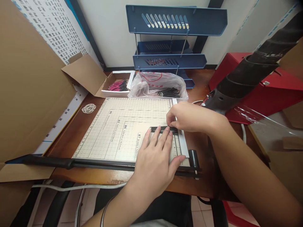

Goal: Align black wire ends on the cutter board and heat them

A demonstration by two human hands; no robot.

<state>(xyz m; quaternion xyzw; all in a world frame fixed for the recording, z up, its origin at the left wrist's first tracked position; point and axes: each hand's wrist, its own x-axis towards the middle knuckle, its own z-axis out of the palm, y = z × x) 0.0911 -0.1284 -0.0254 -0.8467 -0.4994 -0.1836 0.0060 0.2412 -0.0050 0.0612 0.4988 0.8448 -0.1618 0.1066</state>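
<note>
A row of thin black sticks (161, 128) lies across the gridded board of a paper cutter (118, 126). My left hand (155, 160) lies flat on the board, fingers stretched out, with the fingertips against the near side of the sticks. My right hand (189, 117) is curled at the right end of the row, its fingertips pinching the sticks beside the white guide rail (182, 142). The cutter's black blade arm (94, 164) lies along the near edge of the board, below my left hand.
A clear plastic bag (158, 85) of black sticks and a small box (118, 85) of pink-and-black sticks sit behind the board. A blue tiered tray rack (175, 37) stands at the back. Cardboard (28, 94) walls the left; a red box (265, 85) is right. Rubber bands (88, 108) lie left.
</note>
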